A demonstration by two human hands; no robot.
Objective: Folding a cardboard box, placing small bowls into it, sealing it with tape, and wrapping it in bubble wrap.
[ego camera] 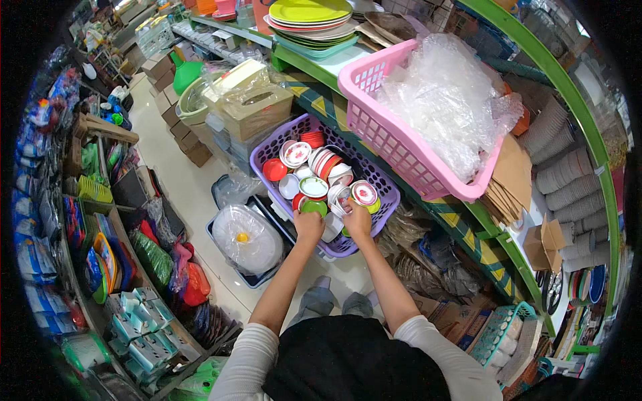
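A purple perforated plastic basket (388,193) holds many small dishes, some in stacks, in white, red and green. Over its near side, my left hand (309,225) has its fingers on a green dish (315,207). To its right, my right hand (357,219) grips the edge of a white patterned dish (339,194). Close by that hand lies a round white dish with a red pattern (364,192). A white dish with a green rim (313,187) rests near the middle, and a plain white dish (332,227) sits between my hands.
A pink basket (396,165) with clear plastic wrap (436,110) stands on the green-edged shelf to the right. Stacked plates (311,20) are farther back. Left of the purple basket are a wrapped white lidded container (247,240) and beige boxes (258,110). Packed shelves line the left.
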